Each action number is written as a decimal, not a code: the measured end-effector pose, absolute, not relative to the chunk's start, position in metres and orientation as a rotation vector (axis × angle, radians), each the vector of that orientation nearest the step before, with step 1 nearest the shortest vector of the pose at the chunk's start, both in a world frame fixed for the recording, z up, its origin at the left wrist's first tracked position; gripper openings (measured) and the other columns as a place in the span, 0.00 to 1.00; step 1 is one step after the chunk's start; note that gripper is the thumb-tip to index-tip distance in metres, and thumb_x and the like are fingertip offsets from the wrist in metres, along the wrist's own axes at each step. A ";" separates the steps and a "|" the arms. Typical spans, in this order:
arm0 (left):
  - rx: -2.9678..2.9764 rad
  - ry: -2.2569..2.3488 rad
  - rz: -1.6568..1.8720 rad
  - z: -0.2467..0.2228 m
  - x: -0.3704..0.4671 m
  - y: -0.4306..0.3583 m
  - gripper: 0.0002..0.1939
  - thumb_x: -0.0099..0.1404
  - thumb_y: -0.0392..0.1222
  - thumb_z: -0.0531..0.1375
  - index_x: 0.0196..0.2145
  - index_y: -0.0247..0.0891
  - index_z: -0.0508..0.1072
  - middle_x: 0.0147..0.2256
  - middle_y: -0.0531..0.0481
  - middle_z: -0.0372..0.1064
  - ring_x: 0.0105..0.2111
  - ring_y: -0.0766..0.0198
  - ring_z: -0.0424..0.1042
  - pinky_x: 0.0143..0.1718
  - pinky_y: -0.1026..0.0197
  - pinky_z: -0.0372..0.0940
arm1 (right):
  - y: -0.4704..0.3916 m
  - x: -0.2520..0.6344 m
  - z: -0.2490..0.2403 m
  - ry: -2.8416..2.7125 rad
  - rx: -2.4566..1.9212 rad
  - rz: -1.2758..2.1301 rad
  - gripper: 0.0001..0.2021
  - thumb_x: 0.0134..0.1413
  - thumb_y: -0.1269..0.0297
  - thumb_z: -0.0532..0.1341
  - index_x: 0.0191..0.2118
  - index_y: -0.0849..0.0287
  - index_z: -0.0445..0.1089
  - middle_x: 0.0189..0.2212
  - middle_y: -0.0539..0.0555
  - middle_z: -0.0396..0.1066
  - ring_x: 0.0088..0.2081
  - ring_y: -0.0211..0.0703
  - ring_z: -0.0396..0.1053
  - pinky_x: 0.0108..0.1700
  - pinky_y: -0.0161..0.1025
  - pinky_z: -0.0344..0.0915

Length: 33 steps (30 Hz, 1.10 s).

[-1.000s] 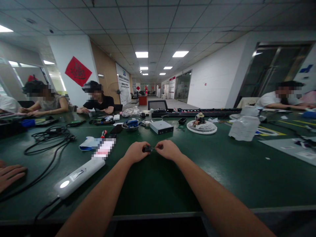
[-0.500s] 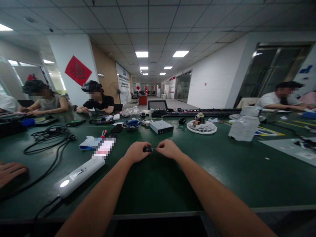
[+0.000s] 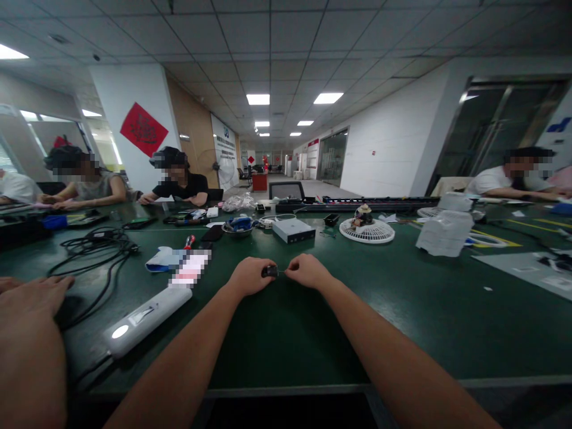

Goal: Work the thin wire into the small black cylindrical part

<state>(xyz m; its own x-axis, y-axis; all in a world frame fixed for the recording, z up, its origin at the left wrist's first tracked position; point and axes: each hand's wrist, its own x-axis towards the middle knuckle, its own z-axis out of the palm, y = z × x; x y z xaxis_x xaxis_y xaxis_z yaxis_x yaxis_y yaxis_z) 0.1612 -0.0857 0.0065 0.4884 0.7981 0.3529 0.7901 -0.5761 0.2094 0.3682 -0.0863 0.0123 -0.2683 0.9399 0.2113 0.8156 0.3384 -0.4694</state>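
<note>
Above the middle of the green table, my left hand (image 3: 252,276) is closed on a small black part (image 3: 270,271). My right hand (image 3: 306,270) is just to the right, thumb and forefinger pinched on a thin, light wire-like piece (image 3: 281,272) that reaches toward the black part. What the piece is cannot be made out. Behind the hands lies a grey metal box (image 3: 294,230). To the left of my left hand are a long white device (image 3: 149,319) with a lit round spot and a blue and white packet (image 3: 164,260).
Another person's hand (image 3: 36,304) rests at the left edge by coiled black cables (image 3: 100,244). Farther back are a bowl with blue parts (image 3: 238,226), a white fan grille (image 3: 367,230) and a white wrapped object (image 3: 445,229). Several people sit around the table.
The other person's hand and forearm have come farther into view at the left, over the cable. The black part has turned slightly in my left hand. My right hand is nearly unchanged.
</note>
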 end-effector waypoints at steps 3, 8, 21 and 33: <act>2.675 1.454 0.671 0.007 0.160 -0.086 0.16 0.57 0.44 0.63 0.44 0.47 0.76 0.39 0.51 0.77 0.40 0.56 0.74 0.43 0.58 0.66 | -0.088 0.367 0.013 -2.200 -1.488 0.415 0.07 0.48 0.63 0.63 0.28 0.56 0.79 0.26 0.51 0.76 0.29 0.40 0.71 0.31 0.33 0.61; 2.613 1.457 0.741 0.007 0.157 -0.085 0.17 0.58 0.45 0.63 0.46 0.46 0.75 0.40 0.51 0.77 0.40 0.57 0.75 0.41 0.60 0.67 | -0.088 0.365 0.014 -2.184 -1.448 0.418 0.12 0.55 0.59 0.58 0.34 0.58 0.79 0.30 0.51 0.77 0.32 0.39 0.71 0.34 0.33 0.62; 2.686 1.382 0.751 0.007 0.156 -0.084 0.18 0.57 0.41 0.63 0.47 0.46 0.76 0.45 0.51 0.76 0.44 0.56 0.74 0.49 0.57 0.65 | -0.086 0.367 0.009 -2.229 -1.399 0.440 0.10 0.51 0.62 0.60 0.33 0.56 0.79 0.27 0.50 0.75 0.29 0.38 0.69 0.30 0.33 0.59; 2.745 1.378 0.722 0.007 0.159 -0.086 0.18 0.59 0.42 0.63 0.48 0.45 0.74 0.45 0.51 0.76 0.46 0.56 0.73 0.50 0.56 0.63 | -0.084 0.365 0.007 -2.203 -1.434 0.443 0.10 0.51 0.62 0.60 0.31 0.57 0.78 0.26 0.50 0.75 0.29 0.37 0.69 0.30 0.32 0.59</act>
